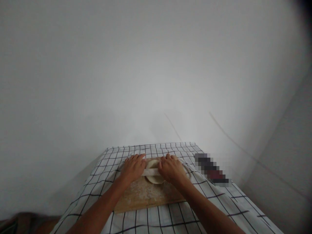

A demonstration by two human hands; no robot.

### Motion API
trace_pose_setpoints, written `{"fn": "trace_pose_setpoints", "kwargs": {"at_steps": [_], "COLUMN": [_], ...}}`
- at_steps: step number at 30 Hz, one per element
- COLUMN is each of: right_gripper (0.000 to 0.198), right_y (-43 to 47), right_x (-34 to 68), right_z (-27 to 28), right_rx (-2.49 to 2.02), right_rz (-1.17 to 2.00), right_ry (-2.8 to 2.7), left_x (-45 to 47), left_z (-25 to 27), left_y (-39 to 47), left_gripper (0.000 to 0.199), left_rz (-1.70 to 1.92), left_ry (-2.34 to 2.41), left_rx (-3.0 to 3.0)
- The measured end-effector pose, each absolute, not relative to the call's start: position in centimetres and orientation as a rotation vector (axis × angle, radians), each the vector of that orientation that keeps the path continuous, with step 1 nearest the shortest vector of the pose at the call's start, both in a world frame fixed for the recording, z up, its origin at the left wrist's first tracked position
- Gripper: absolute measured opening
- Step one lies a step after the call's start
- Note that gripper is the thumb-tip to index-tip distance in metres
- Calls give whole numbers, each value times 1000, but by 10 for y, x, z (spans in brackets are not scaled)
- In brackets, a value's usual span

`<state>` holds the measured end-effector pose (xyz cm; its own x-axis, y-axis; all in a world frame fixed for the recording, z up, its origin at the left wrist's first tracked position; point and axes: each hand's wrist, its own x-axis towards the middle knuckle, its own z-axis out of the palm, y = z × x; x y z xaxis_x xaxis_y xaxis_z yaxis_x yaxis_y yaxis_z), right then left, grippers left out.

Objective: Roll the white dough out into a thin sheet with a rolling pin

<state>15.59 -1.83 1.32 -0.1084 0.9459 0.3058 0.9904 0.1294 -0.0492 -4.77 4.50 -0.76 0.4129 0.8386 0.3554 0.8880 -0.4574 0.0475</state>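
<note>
A flat round of dough (pixel 156 179) lies on a floured wooden board (pixel 143 196). Across the dough runs a pale rolling pin (pixel 150 172), level and side to side. Its left end is under my left hand (pixel 133 167), with the fingers curled over it. My right hand (pixel 172 168) grips the other end, just right of the dough. Both palms face down, and the hands cover the pin's ends. The dough's edge shows in front of the pin and behind it.
A white cloth with black grid lines (pixel 170 216) covers the table. Just beyond my right hand shows the curved rim of a plate-like thing (pixel 188 172), mostly hidden. A blurred-out dark and red item (pixel 212 170) lies at the table's right side. A plain wall (pixel 146 81) stands behind.
</note>
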Motion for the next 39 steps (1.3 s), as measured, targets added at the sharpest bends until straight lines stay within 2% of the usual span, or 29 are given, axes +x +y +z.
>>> {"fn": "trace_pose_setpoints", "kwargs": {"at_steps": [9,16,20,25,28,31,36,39], "right_gripper": [37,49,50,26,23,27,46,51], "right_y": [-60,-92,-98,-96,-93,-86,-59,-38], "right_x": [142,139,141,144,148,155,178,193], "right_z": [3,-36,-39,-24,-20,-17,1,10], "right_rx": [-1895,-1790,-1716,-1737,-1766,-1749,-1787,-1781], "right_rz": [-76,-163,-193,-183,-192,-181,-114,-126], "right_ry": [-2075,-2039,-2028,-2025,-2053,-2086,-2125,-2150], "left_x": [-54,-71,-76,-68,-60,-52,-34,-24], "left_z": [-17,-41,-48,-35,-25,-18,-4,1], "left_y": [4,-16,-16,-21,-27,-31,-27,-19], "left_gripper": [42,44,44,35,36,39,38,37], "left_rz": [-580,-686,-713,-712,-694,-681,-688,-704], "left_ry": [-1409,-1245,-1123,-1192,-1377,-1440,-1500,-1558], "left_rx": [-2458,-2449,-2405,-2355,-2366,-2405,-2400,-2372]}}
